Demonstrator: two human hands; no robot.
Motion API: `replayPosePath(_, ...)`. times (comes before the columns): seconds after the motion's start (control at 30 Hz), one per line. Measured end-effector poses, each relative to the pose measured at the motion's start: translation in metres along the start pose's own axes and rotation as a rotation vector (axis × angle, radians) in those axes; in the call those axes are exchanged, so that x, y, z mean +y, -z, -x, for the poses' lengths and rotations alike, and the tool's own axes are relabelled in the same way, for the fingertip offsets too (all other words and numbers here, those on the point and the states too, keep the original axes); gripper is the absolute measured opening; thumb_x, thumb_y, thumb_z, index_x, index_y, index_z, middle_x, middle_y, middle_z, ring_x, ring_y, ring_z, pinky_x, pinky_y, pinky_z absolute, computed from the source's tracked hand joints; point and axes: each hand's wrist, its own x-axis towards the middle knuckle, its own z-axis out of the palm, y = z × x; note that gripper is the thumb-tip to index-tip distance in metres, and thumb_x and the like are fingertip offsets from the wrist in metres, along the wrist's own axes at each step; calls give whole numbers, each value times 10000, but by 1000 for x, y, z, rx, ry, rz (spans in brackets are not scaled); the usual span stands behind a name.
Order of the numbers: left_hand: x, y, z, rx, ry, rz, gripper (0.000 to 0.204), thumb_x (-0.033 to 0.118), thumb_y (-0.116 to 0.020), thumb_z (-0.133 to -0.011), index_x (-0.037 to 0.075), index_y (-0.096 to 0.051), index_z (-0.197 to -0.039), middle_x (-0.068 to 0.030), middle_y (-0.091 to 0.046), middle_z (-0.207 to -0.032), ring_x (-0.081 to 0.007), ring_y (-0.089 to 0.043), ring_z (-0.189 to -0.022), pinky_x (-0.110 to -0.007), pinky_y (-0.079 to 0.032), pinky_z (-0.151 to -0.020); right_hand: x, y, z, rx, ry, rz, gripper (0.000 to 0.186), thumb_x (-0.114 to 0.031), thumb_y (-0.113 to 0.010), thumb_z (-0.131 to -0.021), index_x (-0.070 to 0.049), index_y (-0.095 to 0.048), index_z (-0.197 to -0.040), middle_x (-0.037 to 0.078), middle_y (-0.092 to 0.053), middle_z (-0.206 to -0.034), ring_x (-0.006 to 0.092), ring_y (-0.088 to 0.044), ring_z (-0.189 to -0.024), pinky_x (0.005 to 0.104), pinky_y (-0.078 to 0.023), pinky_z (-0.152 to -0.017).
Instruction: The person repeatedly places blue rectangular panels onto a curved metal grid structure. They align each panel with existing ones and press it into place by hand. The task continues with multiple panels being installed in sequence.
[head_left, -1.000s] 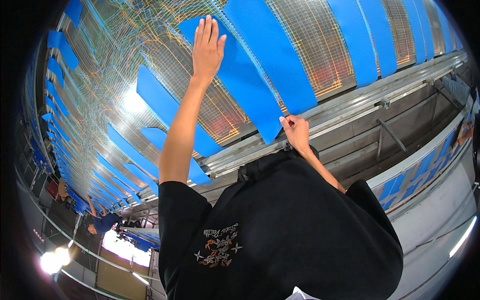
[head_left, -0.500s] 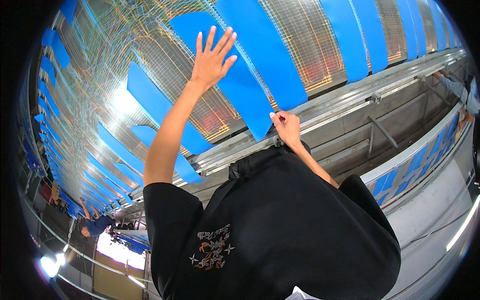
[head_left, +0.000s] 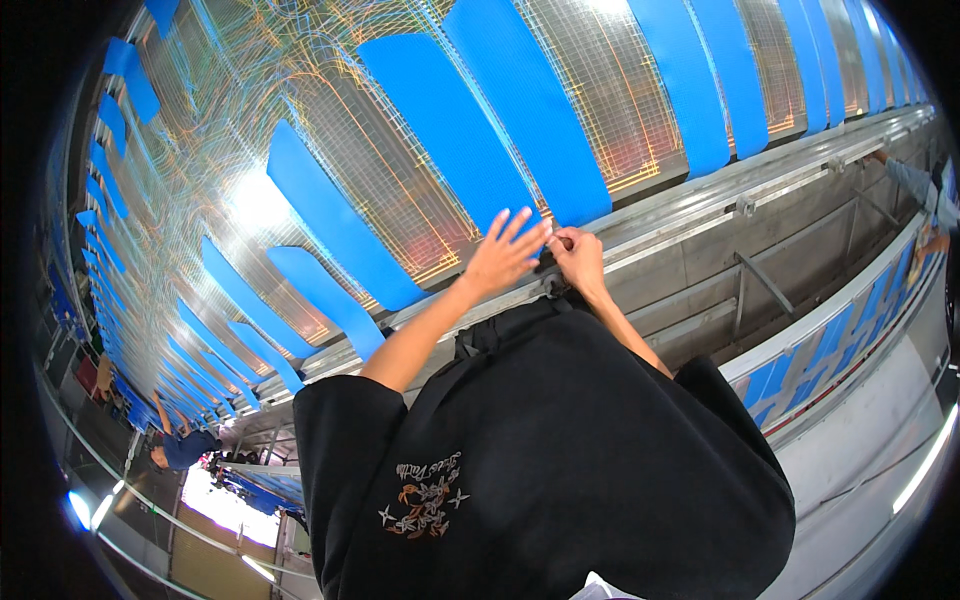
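A long blue fabric piece [head_left: 440, 120] lies on a table top [head_left: 410, 225] printed with many coloured lines, its lower end at the table's near edge. Over that lower end is my left hand [head_left: 503, 258], palm down with the fingers spread, its fingertips close to my right hand. My right hand [head_left: 582, 265] is closed in a pinch at the piece's lower right corner. The pinched fingertips partly hide the fabric there. Just right of this piece lies a second blue fabric piece [head_left: 535, 115], a narrow gap between them.
More blue fabric pieces [head_left: 345, 220] lie in rows along the table on both sides. A metal rail [head_left: 690, 195] runs along the near edge. Another person [head_left: 185, 445] works at the far left, and a person's arm [head_left: 905, 180] shows at the far right. Another table [head_left: 830, 345] stands behind at the right.
My left hand has slid down along the blue fabric piece, from its upper part to its lower end beside my right hand. The right hand stays pinched in nearly the same place.
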Motion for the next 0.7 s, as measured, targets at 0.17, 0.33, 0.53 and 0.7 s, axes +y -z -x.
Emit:
replayPosePath(0.17,-16,18,4,0,56,233,702,532,-526,-1054,198,-381,-1654,-23,-294,-1748,-287,-200,-1630,-510,-152,-1319,11,27,7,142,-133,-97,283,-236,-740,-957,41,-736,-900,45,-592,-615,98,-500,-594,338,-442,-573)
replayPosePath(0.33,-141,81,-50,166,352,-139,766,597,-486,-1053,194,-320,-1683,-94,-235,-1765,-370,-153,-1633,-573,-102,-1314,7,45,22,159,-134,-147,326,-265,-718,-979,44,-719,-872,22,-576,-611,89,-481,-585,328,-422,-555)
replayPosePath(0.53,-107,84,-75,250,284,-15,1029,728,-510,-980,-24,-293,-1647,-231,-178,-1752,-487,-102,-1610,-643,-73,-1287,28,43,38,218,-138,-196,330,-277,-714,-974,36,-734,-868,28,-569,-574,78,-501,-576,321,-422,-540)
replayPosePath(0.7,-22,43,-39,66,164,39,1190,780,-654,-842,-38,-302,-1632,-223,-189,-1748,-469,-122,-1610,-637,-86,-1293,27,49,45,243,-128,-193,303,-253,-717,-960,37,-728,-871,68,-581,-582,133,-526,-546,362,-457,-557)
